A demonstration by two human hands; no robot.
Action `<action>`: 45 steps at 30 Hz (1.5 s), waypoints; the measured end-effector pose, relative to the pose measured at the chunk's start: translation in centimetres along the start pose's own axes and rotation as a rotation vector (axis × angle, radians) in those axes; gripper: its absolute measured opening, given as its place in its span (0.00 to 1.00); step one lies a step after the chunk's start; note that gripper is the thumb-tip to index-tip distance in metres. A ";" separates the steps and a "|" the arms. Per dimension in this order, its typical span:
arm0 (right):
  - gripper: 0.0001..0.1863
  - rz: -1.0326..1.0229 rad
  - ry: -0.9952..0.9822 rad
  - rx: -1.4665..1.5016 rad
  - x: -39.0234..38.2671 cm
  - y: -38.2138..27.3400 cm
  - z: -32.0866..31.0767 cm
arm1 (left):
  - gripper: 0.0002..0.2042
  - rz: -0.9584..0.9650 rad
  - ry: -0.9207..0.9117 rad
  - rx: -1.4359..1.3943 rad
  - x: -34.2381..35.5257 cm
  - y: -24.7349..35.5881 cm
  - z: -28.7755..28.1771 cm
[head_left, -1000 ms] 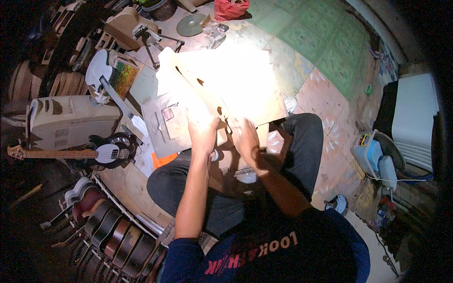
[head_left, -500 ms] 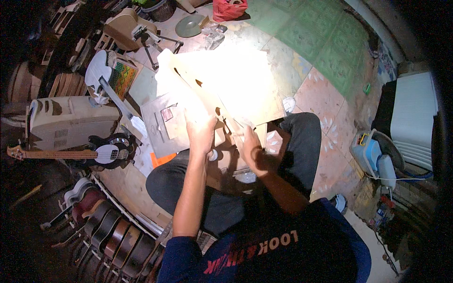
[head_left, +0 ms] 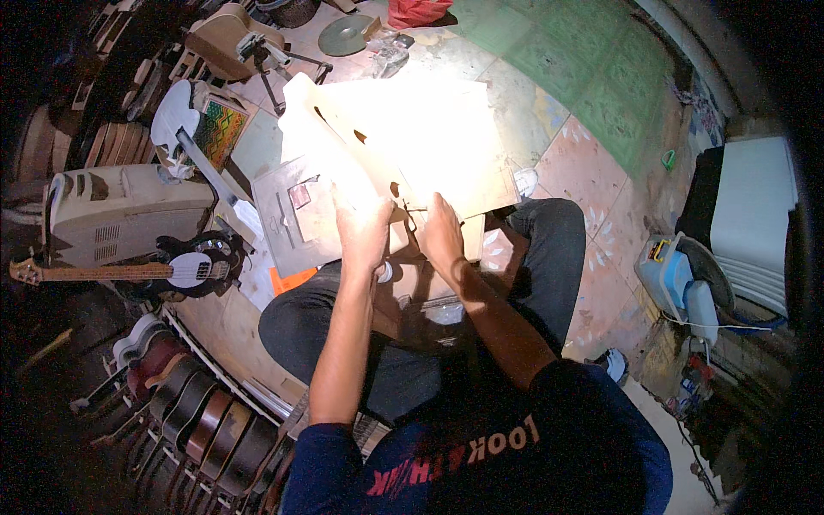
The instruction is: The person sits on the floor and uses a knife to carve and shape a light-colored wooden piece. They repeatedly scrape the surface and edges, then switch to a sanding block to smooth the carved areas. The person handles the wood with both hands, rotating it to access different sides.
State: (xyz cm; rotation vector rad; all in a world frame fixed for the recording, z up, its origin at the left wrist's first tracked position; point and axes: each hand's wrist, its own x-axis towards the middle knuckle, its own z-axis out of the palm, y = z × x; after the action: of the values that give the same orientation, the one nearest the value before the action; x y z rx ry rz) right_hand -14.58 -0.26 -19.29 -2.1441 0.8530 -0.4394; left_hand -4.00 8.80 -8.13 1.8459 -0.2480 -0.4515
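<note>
My left hand (head_left: 362,230) is closed around the near end of a pale, long panel (head_left: 339,129) with curved edges and small dark openings. The panel is partly washed out by bright light. Just to its right, my right hand (head_left: 441,233) has its fingers drawn together near a thin dark line, and whatever it grips is hidden. Beneath both lies a broad pale sheet (head_left: 493,184), over my lap, its middle lost in glare. A grey flat board (head_left: 287,236) with a small reddish picture sticks out on the left.
A black electric guitar (head_left: 193,270) and a beige casing (head_left: 129,210) stand at left, below a white guitar body (head_left: 176,116). Several guitar bodies (head_left: 206,421) hang on a rack at lower left. A round disc (head_left: 348,36) lies ahead; a tub (head_left: 687,283) stands right.
My right hand has moved up and slightly left, nearer the pale panel. My left hand stays closed on the panel, which has shifted slightly. The view has tilted a little.
</note>
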 end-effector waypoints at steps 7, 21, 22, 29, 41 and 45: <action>0.20 -0.017 0.038 0.001 -1.1 2.6 1.6 | 0.34 0.004 -0.008 -0.003 -0.1 0.6 0.1; 0.16 0.010 -0.049 0.205 -2.0 0.8 -1.2 | 0.26 0.051 0.072 0.012 -0.2 0.6 0.4; 0.15 -0.025 -0.022 0.238 -1.9 0.9 -1.3 | 0.25 0.073 0.107 0.025 -0.2 0.3 0.6; 0.17 0.052 -0.095 0.061 -0.9 0.8 -0.9 | 0.30 -0.060 -0.022 -0.086 -0.6 1.8 -0.1; 0.16 0.058 -0.060 0.118 -2.5 0.8 -1.0 | 0.30 -0.045 0.021 -0.101 -1.0 2.0 0.1; 0.20 0.031 -0.078 0.058 1.2 0.0 0.1 | 0.29 -0.019 -0.015 0.023 -0.2 0.6 0.0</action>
State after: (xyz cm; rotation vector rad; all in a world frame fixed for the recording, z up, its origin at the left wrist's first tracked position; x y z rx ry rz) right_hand -13.68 -1.07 -19.31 -2.0776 0.8194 -0.3583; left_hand -4.14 8.67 -7.57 1.8691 -0.2469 -0.4775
